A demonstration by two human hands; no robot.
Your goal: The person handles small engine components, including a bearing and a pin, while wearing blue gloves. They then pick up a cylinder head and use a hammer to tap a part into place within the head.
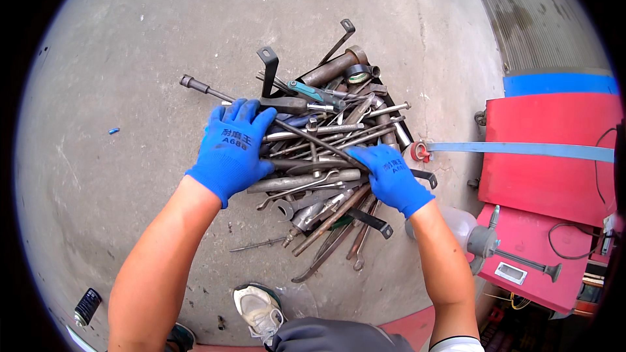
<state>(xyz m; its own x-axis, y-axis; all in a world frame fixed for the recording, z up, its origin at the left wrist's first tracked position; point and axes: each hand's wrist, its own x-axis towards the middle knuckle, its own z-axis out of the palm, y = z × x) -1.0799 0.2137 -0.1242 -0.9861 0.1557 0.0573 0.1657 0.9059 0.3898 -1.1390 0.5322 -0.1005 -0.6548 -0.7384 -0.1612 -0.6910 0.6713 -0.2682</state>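
A long dark steel bar with a socket end (207,89), seemingly a long-handled socket wrench, lies slantwise over a heap of tools. My left hand (231,146), in a blue glove, has its fingers closed over the shaft near the socket end, thumb apart below. At the other end my right hand (388,173), also gloved, grips the bar; the fingertips are partly hidden. Beneath are wrenches, rods and pipes (306,184), a teal-handled tool (313,93), a black tape roll (357,74) and a large open-end wrench (285,208).
Bent black brackets (268,68) stick out of the heap. To the right stand a red cabinet (541,150), a blue-grey strap (521,150) and a spray gun with a cup (482,241). A black spray can (87,306) lies at lower left. My shoe (257,309) is close below the heap.
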